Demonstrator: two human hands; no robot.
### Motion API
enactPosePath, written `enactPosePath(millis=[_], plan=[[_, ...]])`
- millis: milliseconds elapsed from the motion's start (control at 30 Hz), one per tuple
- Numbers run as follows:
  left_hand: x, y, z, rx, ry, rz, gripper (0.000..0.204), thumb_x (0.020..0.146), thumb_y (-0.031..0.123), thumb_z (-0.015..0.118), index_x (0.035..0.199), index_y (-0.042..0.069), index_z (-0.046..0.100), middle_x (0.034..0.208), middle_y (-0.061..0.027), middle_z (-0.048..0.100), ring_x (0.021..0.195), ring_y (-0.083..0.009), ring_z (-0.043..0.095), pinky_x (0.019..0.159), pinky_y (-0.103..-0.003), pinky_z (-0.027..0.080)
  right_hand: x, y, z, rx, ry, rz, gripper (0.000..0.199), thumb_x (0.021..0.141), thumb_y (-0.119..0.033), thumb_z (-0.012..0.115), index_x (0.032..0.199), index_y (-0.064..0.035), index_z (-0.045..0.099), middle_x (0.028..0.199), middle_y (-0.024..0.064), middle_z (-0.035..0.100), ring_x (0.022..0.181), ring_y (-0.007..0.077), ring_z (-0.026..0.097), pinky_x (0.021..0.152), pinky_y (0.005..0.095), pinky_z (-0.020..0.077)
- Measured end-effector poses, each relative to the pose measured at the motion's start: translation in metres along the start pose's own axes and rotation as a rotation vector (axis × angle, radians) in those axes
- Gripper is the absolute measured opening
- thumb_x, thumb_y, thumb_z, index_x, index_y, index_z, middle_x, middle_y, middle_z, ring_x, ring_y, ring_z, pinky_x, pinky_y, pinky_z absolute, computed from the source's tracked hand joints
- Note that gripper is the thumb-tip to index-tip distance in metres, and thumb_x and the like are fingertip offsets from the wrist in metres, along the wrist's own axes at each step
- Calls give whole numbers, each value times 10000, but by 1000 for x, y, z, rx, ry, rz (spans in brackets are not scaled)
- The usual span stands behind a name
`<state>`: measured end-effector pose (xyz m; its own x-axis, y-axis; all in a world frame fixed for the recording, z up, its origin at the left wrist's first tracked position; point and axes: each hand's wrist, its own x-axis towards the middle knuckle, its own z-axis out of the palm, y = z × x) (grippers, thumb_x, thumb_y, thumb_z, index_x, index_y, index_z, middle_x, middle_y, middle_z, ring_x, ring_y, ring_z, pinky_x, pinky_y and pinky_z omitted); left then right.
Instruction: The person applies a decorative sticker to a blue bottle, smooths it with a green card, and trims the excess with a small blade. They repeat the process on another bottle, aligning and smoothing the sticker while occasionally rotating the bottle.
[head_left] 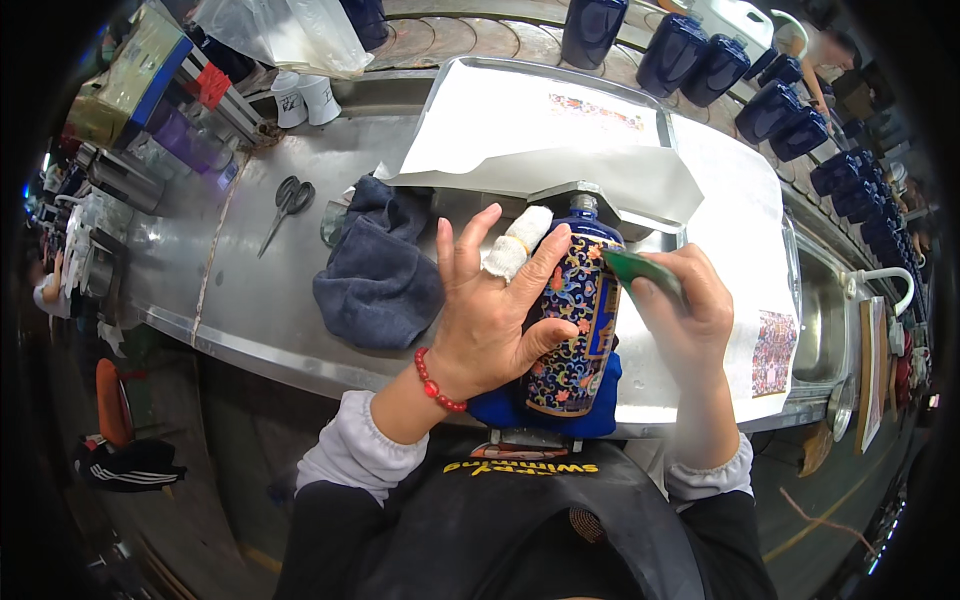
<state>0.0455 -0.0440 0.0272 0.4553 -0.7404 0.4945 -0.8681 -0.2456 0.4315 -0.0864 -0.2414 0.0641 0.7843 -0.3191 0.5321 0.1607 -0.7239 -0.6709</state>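
A dark blue bottle (566, 368) with a colourful floral decal lies in front of me, its neck pointing away toward a dark metal rest (566, 190). Under its near end is blue cloth (497, 410). My left hand (485, 325) has its fingers spread, index finger and thumb resting on the bottle's left side; one finger is wrapped in white bandage. My right hand (695, 315) is closed on a flat green scraper (642, 274), whose edge meets the upper right of the decal. A dark grey cloth (380, 270) lies bunched left of my left hand.
Black scissors (287, 210) and two white cups (304, 99) stand or lie on the metal bench at left. Printed decal sheets (735, 220) cover a tray beyond the bottle and the bench to its right. A sink (822, 310) is at right. Several blue bottles (672, 55) line a conveyor behind.
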Motion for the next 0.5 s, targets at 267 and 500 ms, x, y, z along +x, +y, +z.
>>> enactPosePath(millis=[267, 500], plan=[[-7, -9, 5, -143, 73, -34, 801, 1024, 678, 347, 1480, 46, 529, 1341, -179, 638, 1366, -408, 414, 1175, -644, 164, 6, -28, 7, -46, -304, -299, 403, 668, -13, 796, 1066, -51, 745, 872, 86, 598, 743, 258, 584, 689, 365, 491], [-32, -5, 22, -714, 60, -227, 860, 1026, 617, 475, 1472, -116, 434, 1322, -277, 614, 1227, -399, 558, 1094, -457, 367, -29, -22, -1, -26, -61, -21, 232, 846, -24, 789, 1063, 12, 716, 832, 70, 629, 717, 154, 606, 639, 265, 476]])
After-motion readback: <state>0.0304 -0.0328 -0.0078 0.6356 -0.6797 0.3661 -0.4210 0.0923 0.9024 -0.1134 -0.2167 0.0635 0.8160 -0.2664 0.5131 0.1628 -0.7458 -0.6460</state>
